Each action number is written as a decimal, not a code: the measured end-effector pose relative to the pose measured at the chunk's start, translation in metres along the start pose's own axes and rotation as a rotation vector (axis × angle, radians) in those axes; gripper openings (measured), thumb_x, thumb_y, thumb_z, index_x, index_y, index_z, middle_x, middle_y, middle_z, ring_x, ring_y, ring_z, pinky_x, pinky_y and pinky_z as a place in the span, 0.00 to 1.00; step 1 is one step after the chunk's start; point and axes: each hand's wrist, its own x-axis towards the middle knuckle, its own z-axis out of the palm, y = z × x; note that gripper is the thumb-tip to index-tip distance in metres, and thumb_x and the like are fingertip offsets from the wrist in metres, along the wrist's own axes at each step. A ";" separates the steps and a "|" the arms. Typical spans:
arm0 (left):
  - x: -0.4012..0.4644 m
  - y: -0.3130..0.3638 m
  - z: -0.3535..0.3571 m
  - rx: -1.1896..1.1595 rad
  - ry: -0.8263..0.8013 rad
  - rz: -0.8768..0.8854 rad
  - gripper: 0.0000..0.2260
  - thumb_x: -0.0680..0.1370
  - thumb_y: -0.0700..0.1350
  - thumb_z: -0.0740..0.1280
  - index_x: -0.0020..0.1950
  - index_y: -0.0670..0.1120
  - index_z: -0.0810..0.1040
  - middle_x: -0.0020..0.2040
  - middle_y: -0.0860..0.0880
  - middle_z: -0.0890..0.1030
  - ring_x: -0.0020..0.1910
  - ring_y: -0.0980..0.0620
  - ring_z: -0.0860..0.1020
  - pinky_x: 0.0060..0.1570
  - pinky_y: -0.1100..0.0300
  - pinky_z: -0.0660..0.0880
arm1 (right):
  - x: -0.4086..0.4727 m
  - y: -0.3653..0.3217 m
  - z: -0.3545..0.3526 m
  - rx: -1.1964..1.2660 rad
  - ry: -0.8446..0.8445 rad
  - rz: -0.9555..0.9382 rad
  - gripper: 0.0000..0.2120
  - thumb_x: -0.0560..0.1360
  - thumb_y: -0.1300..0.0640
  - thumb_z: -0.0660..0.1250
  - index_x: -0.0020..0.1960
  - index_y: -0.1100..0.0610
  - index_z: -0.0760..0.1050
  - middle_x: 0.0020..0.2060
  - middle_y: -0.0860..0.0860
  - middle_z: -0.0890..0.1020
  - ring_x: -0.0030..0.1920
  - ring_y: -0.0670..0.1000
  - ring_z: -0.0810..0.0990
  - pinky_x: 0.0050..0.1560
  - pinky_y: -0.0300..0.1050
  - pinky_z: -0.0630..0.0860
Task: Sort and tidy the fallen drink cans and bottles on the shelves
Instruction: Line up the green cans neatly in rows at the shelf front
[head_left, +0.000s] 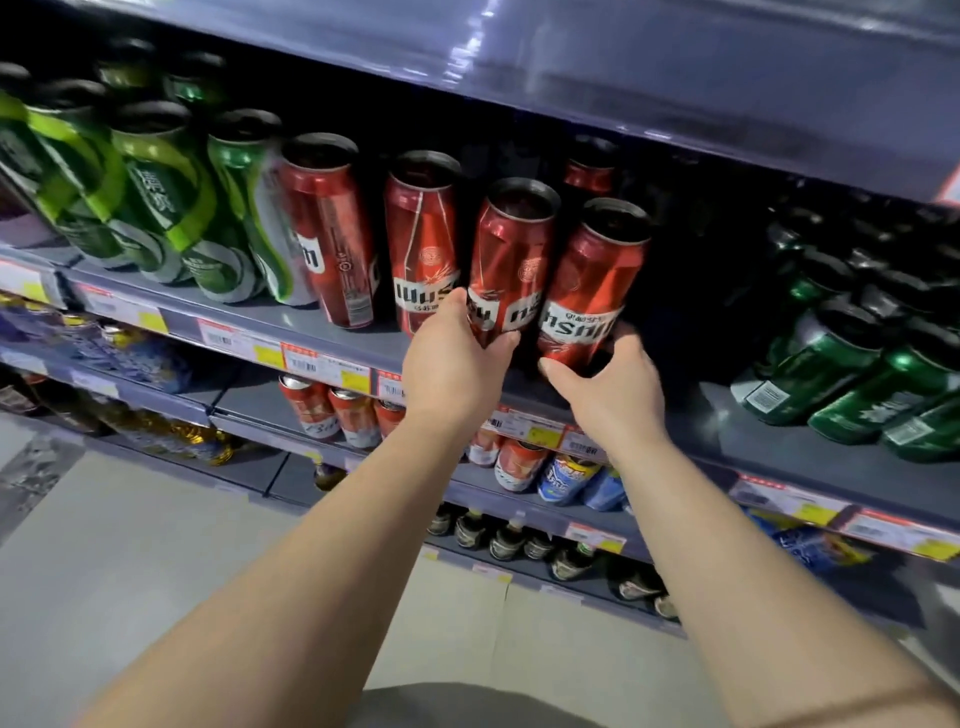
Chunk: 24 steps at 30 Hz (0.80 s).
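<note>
Red cans stand in a row on the grey shelf (332, 332), and the two nearest ones are in the person's grasp. Both bare forearms reach up and forward from the bottom of the view, wrists nearly straight. The left hand (451, 358) wraps the lower part of the left red can (511, 244), thumb on its left side and fingers (501, 344) curled round the front, holding it. The right hand (608, 387) cups the base of the right red can (592, 280), its fingers pressed against the near lower edge and the thumb hooked round the far side, so it too holds its can. The two cans sit just beside each other, each rising straight above the fingers that grip it, upright or nearly so.

These cans are tall, slim metal cylinders with a glossy red skin, a white band of lettering low down and dark rimmed tops. To the left of the left fingers stand two more red cans (421, 234), then a cluster of shiny green cans (156, 192) with pale green and silver swirls. Well to the right of the right fingers lie dark green cans (831, 358), tipped on their sides on the smooth shelf. Paper price tags (322, 361) line the shelf edge just below the fingers, and lower shelves hold further cans and bottles.
</note>
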 end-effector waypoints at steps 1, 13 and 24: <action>0.000 0.001 0.001 0.005 0.017 -0.001 0.17 0.77 0.50 0.70 0.63 0.48 0.73 0.45 0.59 0.75 0.50 0.54 0.77 0.44 0.63 0.67 | 0.002 0.001 0.000 0.003 -0.005 -0.002 0.22 0.69 0.42 0.74 0.50 0.52 0.66 0.42 0.44 0.72 0.48 0.52 0.75 0.45 0.46 0.71; 0.000 -0.006 0.007 0.000 0.085 0.076 0.14 0.76 0.50 0.70 0.60 0.49 0.75 0.36 0.65 0.67 0.44 0.60 0.71 0.43 0.65 0.64 | 0.038 0.016 -0.012 0.152 0.164 0.026 0.24 0.70 0.50 0.75 0.62 0.53 0.73 0.46 0.47 0.78 0.45 0.50 0.75 0.45 0.40 0.69; 0.004 -0.011 0.011 0.032 0.039 0.044 0.19 0.73 0.54 0.73 0.59 0.51 0.70 0.43 0.62 0.72 0.44 0.55 0.74 0.42 0.59 0.68 | 0.052 0.020 -0.003 0.338 0.178 0.002 0.27 0.69 0.56 0.76 0.66 0.50 0.72 0.46 0.44 0.78 0.47 0.47 0.77 0.50 0.39 0.72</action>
